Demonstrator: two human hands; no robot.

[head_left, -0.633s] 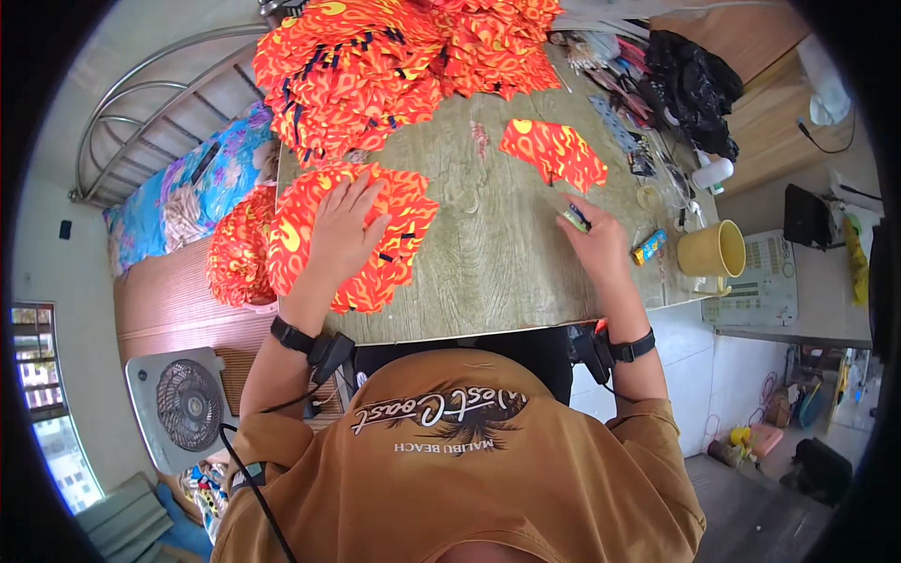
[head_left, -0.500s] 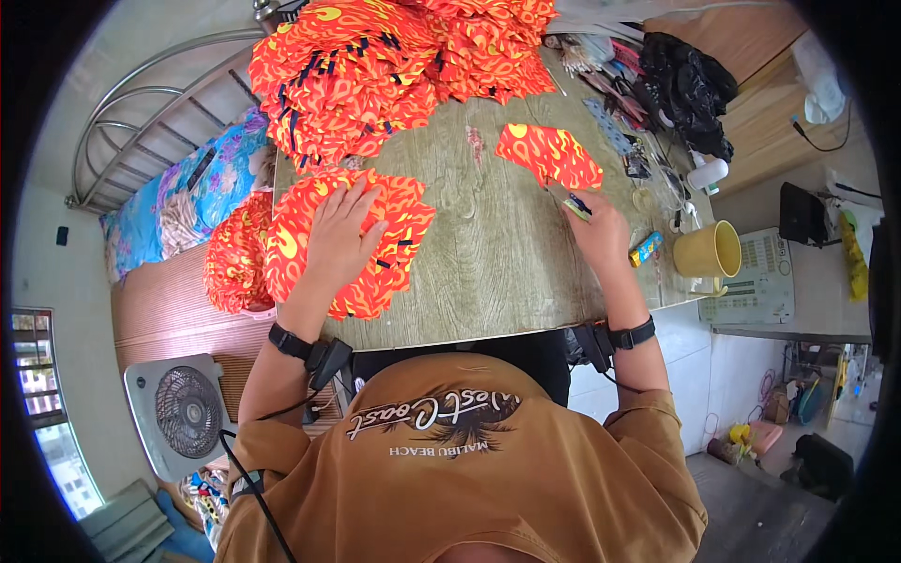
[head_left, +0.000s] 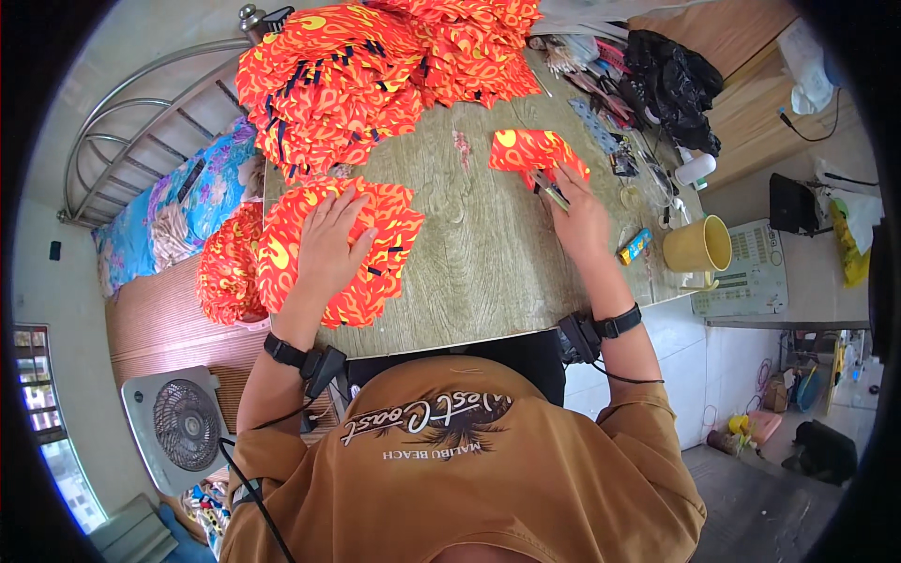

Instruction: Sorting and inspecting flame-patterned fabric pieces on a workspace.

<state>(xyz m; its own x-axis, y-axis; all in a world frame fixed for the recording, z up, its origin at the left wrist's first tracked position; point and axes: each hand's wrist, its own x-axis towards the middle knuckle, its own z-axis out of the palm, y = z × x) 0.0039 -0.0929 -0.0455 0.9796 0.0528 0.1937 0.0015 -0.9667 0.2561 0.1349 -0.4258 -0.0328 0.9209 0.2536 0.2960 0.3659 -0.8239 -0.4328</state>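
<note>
Watching from the side, the left hand [head_left: 330, 246] lies flat, fingers spread, on a stack of red-and-yellow flame-print pieces [head_left: 340, 251] at centre left of the frame; the right hand [head_left: 580, 220] is pinched shut around a small thin tool [head_left: 552, 192], its tip on a single flame-print piece [head_left: 533, 152] at upper centre; I'd say keep that stack pressed so nothing slides, and work the tool slowly; the yellow mug [head_left: 698, 248] at right, can't tell what's in it.
</note>
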